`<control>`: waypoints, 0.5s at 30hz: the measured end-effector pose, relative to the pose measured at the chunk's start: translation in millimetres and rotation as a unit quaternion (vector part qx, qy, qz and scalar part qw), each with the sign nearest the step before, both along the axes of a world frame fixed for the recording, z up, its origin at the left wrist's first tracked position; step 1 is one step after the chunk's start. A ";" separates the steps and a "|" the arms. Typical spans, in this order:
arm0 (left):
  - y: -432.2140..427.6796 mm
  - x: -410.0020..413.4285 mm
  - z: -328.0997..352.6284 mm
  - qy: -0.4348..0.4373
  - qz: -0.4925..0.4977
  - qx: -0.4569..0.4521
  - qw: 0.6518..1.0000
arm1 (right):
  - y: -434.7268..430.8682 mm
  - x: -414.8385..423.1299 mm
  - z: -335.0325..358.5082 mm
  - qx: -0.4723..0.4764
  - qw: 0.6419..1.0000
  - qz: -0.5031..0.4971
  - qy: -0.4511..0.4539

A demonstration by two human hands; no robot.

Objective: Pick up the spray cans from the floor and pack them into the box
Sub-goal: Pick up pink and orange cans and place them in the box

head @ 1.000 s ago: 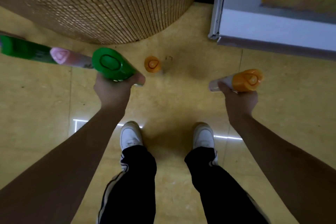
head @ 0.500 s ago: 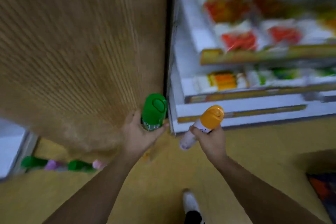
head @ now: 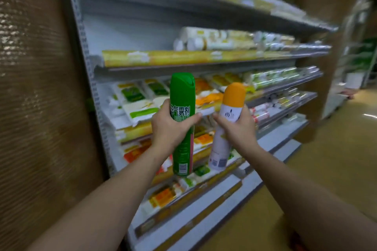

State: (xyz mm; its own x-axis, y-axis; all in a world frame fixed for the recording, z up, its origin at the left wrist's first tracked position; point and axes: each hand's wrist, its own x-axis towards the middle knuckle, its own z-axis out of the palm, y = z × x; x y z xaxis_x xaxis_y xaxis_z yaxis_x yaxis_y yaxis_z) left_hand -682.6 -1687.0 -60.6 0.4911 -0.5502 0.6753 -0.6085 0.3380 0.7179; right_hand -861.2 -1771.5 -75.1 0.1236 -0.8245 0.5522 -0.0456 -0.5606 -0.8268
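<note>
My left hand grips a tall green spray can round its middle and holds it upright at chest height. Close beside it, my right hand grips a white spray can with an orange cap, tilted slightly to the right. The two cans are a little apart. No box and no cans on the floor are in view.
A white shop shelf unit with several tiers of packaged goods stands right behind the cans. A brown ribbed wall fills the left side. Yellow floor stretches off to the right along the aisle.
The view has swung up from the floor to the shelves. Both hands have risen with their cans, now upright and close together. The cans on the floor have left the view.
</note>
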 end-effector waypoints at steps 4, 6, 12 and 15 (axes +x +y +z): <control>-61.0 -77.8 56.7 0.048 -0.064 -0.042 0.996 | -43.5 -72.8 68.4 -0.039 0.997 -0.050 -0.049; -93.3 -117.7 76.9 0.066 -0.107 -0.049 0.991 | -64.9 -112.3 92.8 -0.049 0.993 -0.080 -0.065; -194.2 -236.5 110.5 0.103 -0.228 -0.046 0.967 | -131.9 -236.2 124.7 -0.031 0.986 -0.127 -0.101; -242.0 -293.3 116.4 0.113 -0.268 -0.040 0.956 | -161.1 -294.4 126.7 -0.027 0.982 -0.159 -0.095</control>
